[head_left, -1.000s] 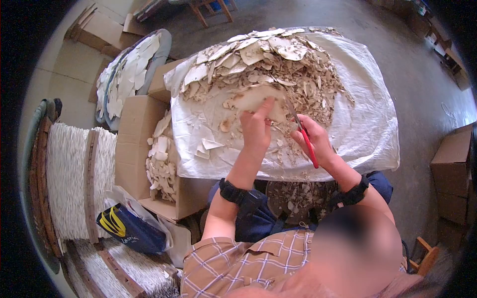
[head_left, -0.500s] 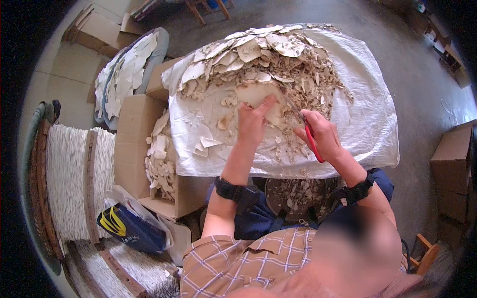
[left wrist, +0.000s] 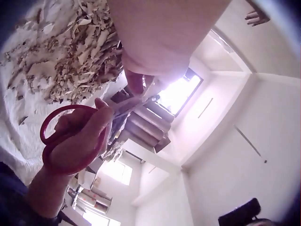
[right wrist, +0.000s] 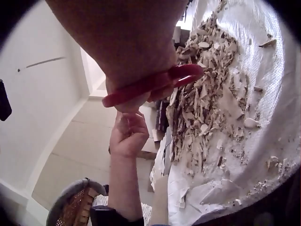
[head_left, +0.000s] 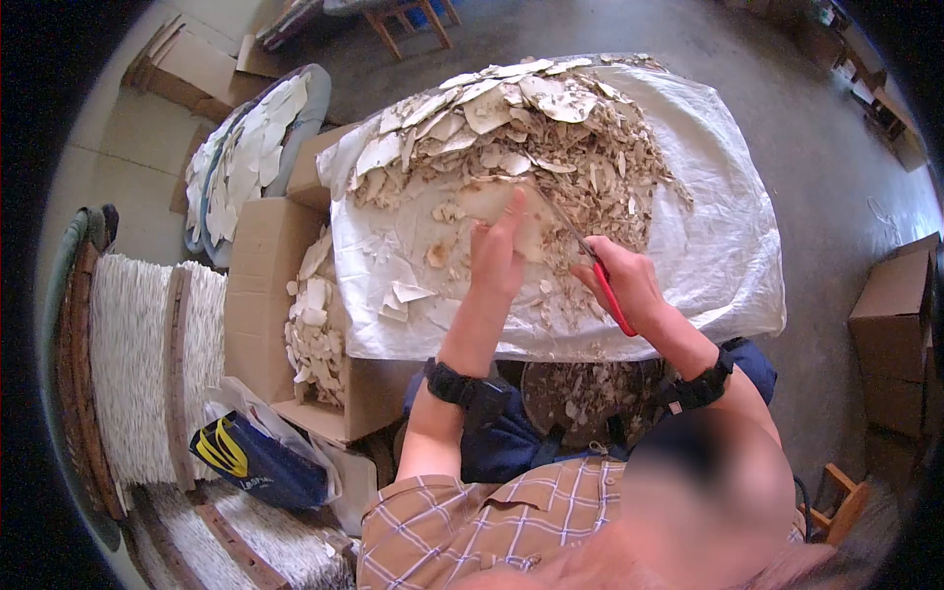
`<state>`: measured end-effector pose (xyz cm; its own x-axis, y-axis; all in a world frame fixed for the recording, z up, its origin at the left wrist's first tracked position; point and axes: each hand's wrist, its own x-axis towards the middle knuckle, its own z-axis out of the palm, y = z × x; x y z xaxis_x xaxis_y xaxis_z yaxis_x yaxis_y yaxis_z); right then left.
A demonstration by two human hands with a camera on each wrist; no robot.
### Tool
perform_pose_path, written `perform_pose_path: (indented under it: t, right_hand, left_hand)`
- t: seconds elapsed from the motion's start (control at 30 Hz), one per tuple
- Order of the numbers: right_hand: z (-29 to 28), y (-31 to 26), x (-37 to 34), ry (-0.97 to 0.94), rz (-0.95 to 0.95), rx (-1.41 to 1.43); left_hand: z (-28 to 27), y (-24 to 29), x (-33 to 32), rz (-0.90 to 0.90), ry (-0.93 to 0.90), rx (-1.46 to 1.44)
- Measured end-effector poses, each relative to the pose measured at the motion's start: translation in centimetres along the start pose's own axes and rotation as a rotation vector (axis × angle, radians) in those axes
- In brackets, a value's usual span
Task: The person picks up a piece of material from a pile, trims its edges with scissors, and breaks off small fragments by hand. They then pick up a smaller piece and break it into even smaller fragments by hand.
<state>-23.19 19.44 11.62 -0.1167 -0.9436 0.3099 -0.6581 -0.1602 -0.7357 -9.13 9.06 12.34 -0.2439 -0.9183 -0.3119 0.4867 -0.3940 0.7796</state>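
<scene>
My left hand point(head_left: 499, 251) grips a broad, thin, pale flat piece point(head_left: 482, 201) with brownish edges, its thumb lying on top. What the piece is made of does not show. In my right hand point(head_left: 632, 283) is a pair of scissors point(head_left: 614, 301) with red handles. The metal blades slant up and left along the right side of the pale piece. Seen from the left wrist, the red loops point(left wrist: 45, 129) go around the right hand's fingers. Beneath both hands spreads a heap of brownish trimmings point(head_left: 600, 162), with larger pale slabs point(head_left: 487, 110) stacked behind.
A white woven sheet point(head_left: 723, 246) covers the work surface. Left of it stands a cardboard box point(head_left: 261, 285) holding pale pieces, near a blue bag point(head_left: 261, 462). Round trays point(head_left: 317, 103) of pale slabs lie beyond. Cardboard boxes point(head_left: 893, 334) stand at the right.
The scissors' blades have swung left, nearer the left hand, across the right side of the pale piece. The left hand has shifted slightly left and keeps its hold.
</scene>
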Motion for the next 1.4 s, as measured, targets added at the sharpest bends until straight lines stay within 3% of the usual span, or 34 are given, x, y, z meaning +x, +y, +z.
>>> perform_pose_path:
  t: [0.1,0.33,0.43,0.6,0.73,0.83,0.9,1.0,1.13,1.2,1.4]
  right_hand:
    - [0.4,0.6,0.0,-0.020,0.014,-0.033]
    - [-0.6,0.4,0.0,0.003,-0.092,-0.074]
    - [-1.0,0.3,0.0,-0.073,-0.060,-0.046]
    - [-1.2,0.0,-0.1,-0.048,-0.073,-0.044]
    - [-1.4,0.1,0.0,-0.053,-0.068,-0.021]
    - [-1.8,0.2,0.0,-0.044,-0.059,-0.026]
    - [-2.0,0.4,0.3,-0.078,-0.061,-0.078]
    - [-2.5,0.0,0.4,-0.103,-0.069,-0.116]
    - [-2.6,0.3,0.5,-0.150,-0.068,-0.136]
    - [-2.7,0.1,0.5,-0.167,-0.051,-0.136]
    - [-2.6,-0.2,0.4,-0.146,-0.039,-0.124]
  left_hand:
    - [-0.1,-0.2,0.5,0.022,0.100,-0.065]
    - [0.5,1.1,-0.3,0.071,0.087,-0.005]
    - [0.6,1.1,-0.7,0.110,0.038,0.004]
    - [0.6,0.8,-1.0,0.313,0.013,0.226]
    - [1.5,1.8,-1.5,0.302,0.116,0.175]
    - [0.9,1.4,-1.6,0.189,0.006,0.211]
    - [0.5,1.0,-1.8,0.299,-0.170,0.418]
    - [0.2,1.3,-1.7,0.315,-0.249,0.404]
    - [0.2,1.6,-1.6,0.213,-0.188,0.472]
    - [0.4,1.6,-1.8,0.142,-0.125,0.313]
    - [0.2,1.5,-1.6,0.212,-0.102,0.238]
